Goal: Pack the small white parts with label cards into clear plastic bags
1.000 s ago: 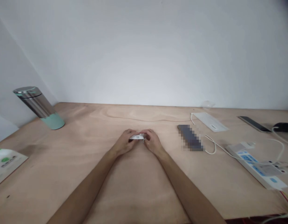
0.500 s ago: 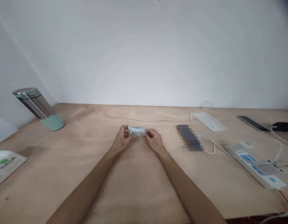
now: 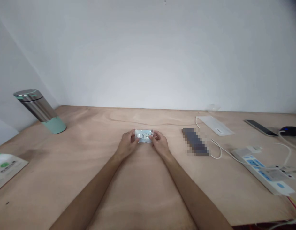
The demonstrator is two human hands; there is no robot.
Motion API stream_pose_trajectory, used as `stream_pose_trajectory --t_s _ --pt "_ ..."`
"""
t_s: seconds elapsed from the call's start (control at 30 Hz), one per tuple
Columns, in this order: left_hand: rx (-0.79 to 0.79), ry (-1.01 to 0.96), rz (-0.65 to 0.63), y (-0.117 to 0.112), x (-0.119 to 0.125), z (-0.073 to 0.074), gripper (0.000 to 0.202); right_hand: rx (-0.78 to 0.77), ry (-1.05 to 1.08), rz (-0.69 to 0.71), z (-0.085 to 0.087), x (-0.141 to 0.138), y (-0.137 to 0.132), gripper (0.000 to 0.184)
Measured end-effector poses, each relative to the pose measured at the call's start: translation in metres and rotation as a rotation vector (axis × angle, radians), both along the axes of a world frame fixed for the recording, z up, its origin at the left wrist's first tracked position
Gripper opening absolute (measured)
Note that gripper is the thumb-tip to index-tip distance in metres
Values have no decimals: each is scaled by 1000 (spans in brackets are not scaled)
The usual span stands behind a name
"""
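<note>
Both my hands meet at the middle of the wooden table (image 3: 138,191). Between them is a small clear plastic packet (image 3: 144,136) with a white coiled item inside, held flat and facing me. My left hand (image 3: 127,145) pinches its left end, fingers closed. My right hand (image 3: 159,143) pinches its right end, fingers closed too. The packet is lifted slightly off the table.
A steel tumbler with a mint-green base (image 3: 40,111) stands at the far left. A white and green pouch (image 3: 6,167) lies at the left edge. To the right are a blurred dark object (image 3: 195,141), a white flat device (image 3: 215,125), a phone (image 3: 260,127) and a power strip (image 3: 264,169) with white cables.
The packet was pressed between my hands on the table; it has since been lifted and turned so its flat face shows. My hands have spread slightly to its two ends.
</note>
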State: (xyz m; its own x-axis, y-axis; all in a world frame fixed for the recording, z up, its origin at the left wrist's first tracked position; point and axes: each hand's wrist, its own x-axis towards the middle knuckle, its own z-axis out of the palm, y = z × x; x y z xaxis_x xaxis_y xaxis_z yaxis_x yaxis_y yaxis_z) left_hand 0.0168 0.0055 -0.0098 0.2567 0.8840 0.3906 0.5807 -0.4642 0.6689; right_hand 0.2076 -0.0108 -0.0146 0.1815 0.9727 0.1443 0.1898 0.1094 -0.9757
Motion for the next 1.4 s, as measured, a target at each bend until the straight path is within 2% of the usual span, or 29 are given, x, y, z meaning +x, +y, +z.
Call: stream_pose_trajectory --t_s 0.07,0.13,0.23,0.33,0.43,0.57,0.67,0.8,0.97,1.07,1.2,1.4 --pt "12 45 10 0 -1 -1 37 18 25 -13 -2 0 0 45" --pt "27 54 47 -1 -1 -2 42 42 8 -23 -2 -1 -1 45" --pt "61 47 31 -3 -1 -3 48 59 -55 -37 -1 -1 -2 37" --pt "87 88 -58 -4 0 -2 37 68 -130 -32 -1 -2 -2 20" --pt "89 129 -113 -4 0 -1 26 65 -167 -9 -1 -1 -1 13" --pt "84 142 -121 -4 -1 0 26 31 -162 -6 1 -1 -2 14" --pt "91 164 -130 -6 -2 2 34 21 -147 25 3 1 -4 13" --pt "77 172 -140 -6 -4 2 44 19 -151 70 2 4 -4 27" --pt "54 89 -148 0 -7 -2 51 59 -128 149 -3 7 0 38" --pt "8 -8 -169 3 -8 -4 52 55 -108 158 -4 7 2 38" --pt "-91 -181 -199 3 -8 -3 42 60 -75 138 -4 5 1 31" --pt "-124 -206 -107 0 -8 3 37 95 -66 55 -2 7 2 27"
